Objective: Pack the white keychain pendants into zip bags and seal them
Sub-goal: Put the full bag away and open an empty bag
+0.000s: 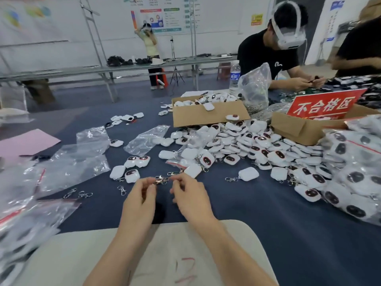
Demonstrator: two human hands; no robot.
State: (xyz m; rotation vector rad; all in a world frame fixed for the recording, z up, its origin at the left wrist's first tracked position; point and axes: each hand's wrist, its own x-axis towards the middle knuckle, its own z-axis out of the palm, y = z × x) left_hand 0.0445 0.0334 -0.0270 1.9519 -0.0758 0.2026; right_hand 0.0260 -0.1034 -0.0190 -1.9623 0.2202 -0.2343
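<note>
Pendants crowd the blue table beyond left hand and right hand, fingers pinching metal clasps.

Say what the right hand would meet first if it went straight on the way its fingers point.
Probably the metal clasps just ahead of the right hand, then the left hand; depth is unclear.

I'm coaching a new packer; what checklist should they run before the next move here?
1. Grip on metal clasps: ok, left hand and right hand both pinch them.
2. Whether a pendant hangs on those clasps: cannot tell.
3. Next loose pendant nearby: ok, just beyond the left hand.
4. Spare clear zip bag: ok, lying ahead.
5. Bag mouth open: cannot tell.
6. Hand free for the bag: not ok.
</note>
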